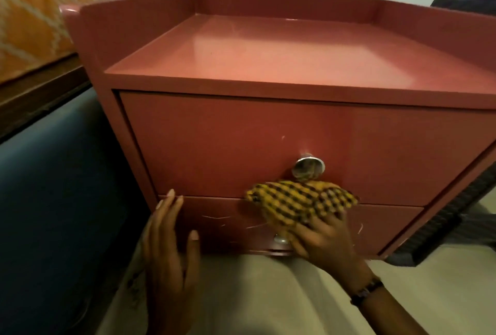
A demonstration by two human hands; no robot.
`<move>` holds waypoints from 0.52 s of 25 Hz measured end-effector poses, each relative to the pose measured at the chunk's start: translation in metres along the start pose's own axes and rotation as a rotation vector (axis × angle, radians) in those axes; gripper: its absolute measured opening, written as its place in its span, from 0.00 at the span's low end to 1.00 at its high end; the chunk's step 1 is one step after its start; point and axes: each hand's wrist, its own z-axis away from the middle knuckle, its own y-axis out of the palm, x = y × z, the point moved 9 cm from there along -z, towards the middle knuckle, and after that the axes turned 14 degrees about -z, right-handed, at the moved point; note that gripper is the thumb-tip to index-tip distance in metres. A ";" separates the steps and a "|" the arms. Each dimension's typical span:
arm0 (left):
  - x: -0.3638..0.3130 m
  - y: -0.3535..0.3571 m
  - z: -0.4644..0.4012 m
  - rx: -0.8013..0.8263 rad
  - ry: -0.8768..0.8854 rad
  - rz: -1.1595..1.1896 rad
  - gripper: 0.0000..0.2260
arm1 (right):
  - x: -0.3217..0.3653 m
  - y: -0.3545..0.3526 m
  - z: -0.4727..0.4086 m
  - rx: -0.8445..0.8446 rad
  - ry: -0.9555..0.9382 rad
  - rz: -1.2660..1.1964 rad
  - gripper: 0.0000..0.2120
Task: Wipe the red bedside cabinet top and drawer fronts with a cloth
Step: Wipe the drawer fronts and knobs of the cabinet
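Observation:
The red bedside cabinet (268,66) fills the view, with a rimmed glossy top and two drawer fronts. The upper drawer (214,141) carries a round silver knob (308,167). A yellow and black checked cloth (300,201) is pressed against the seam between the drawers, just below that knob. My right hand (324,240) grips the cloth from below, over the lower drawer (222,224), partly hiding its silver knob (280,239). My left hand (169,240) rests open, fingertips touching the lower drawer's left edge.
A dark blue upholstered bed side (53,200) stands close on the left, with an orange patterned cover (35,18) above it. A dark woven piece (456,200) sits to the cabinet's right. Pale floor (268,294) lies under my arms. A white wall is behind.

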 end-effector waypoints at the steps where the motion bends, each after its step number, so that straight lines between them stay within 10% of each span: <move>1: 0.016 -0.002 0.002 -0.032 -0.075 0.040 0.22 | 0.022 0.011 -0.023 -0.029 -0.083 -0.020 0.13; 5: 0.052 -0.009 0.002 -0.061 -0.211 0.188 0.24 | 0.093 0.087 -0.058 0.112 -0.269 -0.113 0.08; 10: 0.075 0.012 0.022 0.154 -0.284 0.260 0.27 | 0.121 0.170 0.024 0.808 -0.464 -0.040 0.20; 13: 0.064 0.011 0.025 0.150 -0.193 0.206 0.28 | 0.114 0.159 0.003 0.811 -0.434 -0.058 0.18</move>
